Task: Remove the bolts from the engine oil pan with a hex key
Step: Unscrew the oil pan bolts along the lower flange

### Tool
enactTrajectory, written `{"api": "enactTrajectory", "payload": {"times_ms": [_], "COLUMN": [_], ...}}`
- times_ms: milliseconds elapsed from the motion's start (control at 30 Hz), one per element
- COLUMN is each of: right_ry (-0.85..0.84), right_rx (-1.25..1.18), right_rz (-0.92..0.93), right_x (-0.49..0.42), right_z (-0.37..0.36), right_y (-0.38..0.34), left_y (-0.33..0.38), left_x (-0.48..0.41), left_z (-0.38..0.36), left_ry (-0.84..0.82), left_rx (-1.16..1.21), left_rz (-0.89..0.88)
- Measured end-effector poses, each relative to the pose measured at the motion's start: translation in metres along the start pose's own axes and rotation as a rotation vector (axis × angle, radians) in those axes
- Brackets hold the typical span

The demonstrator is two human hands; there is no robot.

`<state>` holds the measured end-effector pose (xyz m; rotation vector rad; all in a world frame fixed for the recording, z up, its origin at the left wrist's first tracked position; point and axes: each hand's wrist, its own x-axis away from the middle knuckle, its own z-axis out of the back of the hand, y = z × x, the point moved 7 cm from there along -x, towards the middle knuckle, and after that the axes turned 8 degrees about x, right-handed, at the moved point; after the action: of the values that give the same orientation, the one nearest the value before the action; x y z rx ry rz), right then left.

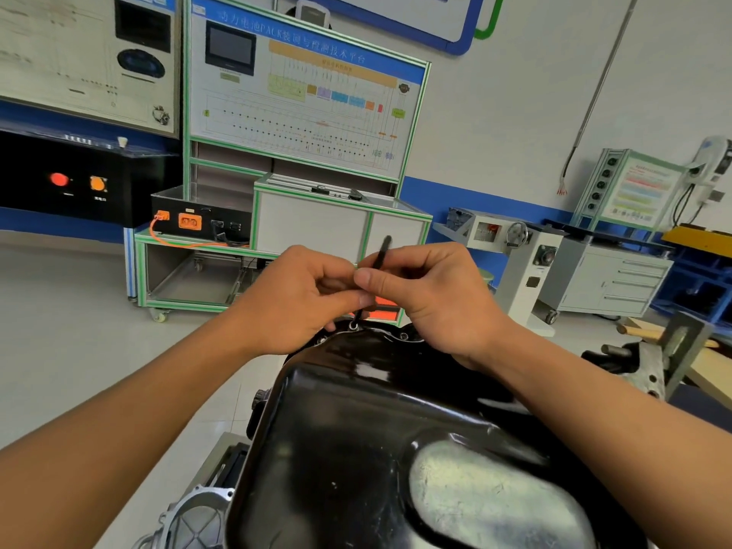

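You are pinching the hex key with both hands, your left hand curling its fingers at the shaft and your right hand gripping it between thumb and fingers. The key is standing slightly tilted, its tip sitting on a bolt at the far rim of the pan.

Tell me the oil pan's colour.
The oil pan is glossy black, with a silvery patch; head view.

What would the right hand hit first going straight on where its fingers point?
The left hand: the right hand points left at it, both apparently pinching the hex key, and they seem to be touching already.
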<state>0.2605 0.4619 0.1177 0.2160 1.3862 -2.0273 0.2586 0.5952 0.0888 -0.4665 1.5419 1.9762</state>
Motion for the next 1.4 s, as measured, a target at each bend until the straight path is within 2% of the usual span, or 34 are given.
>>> {"api": "enactTrajectory", "payload": {"times_ms": [100,167,333,567,767,967,1033,1100,1167,1400], "right_ry": [0.01,0.013,0.005,-0.004,0.006,0.018,0.022,0.027,0.03,0.03], "right_rx": [-0.005,-0.009,0.038,0.021,0.056,0.106,0.103,0.114,0.12,0.069], "right_rz": [0.012,0.003,0.011,0.032,0.028,0.046,0.043,0.044,0.043,0.045], "right_x": [0.001,0.001,-0.001,-0.001,-0.001,0.0,0.0,0.0,0.0,0.0], "right_z": [0.0,0.001,0.001,0.0,0.002,0.001,0.002,0.002,0.002,0.002], "right_y": [-0.002,-0.002,0.0,-0.001,0.002,-0.001,-0.002,-0.002,-0.002,-0.001], "left_y": [0.001,0.002,-0.002,0.003,0.0,0.003,0.004,0.004,0.003,-0.002], "left_x": [-0.004,-0.005,0.0,-0.005,-0.002,-0.005,-0.006,-0.004,-0.001,-0.007], "left_z": [0.0,-0.002,-0.008,-0.002,-0.008,-0.002,-0.005,-0.011,-0.011,-0.003], "left_ry": [0.11,0.12,-0.071,0.116,-0.128,0.09,0.066,-0.049,-0.095,0.105], "left_rx": [-0.024,0.002,0.06,0.0,0.009,-0.014,-0.015,0.032,0.042,0.075], "left_rz": [-0.052,-0.053,0.007,-0.04,0.044,-0.003,-0.006,0.011,0.014,-0.039]}}
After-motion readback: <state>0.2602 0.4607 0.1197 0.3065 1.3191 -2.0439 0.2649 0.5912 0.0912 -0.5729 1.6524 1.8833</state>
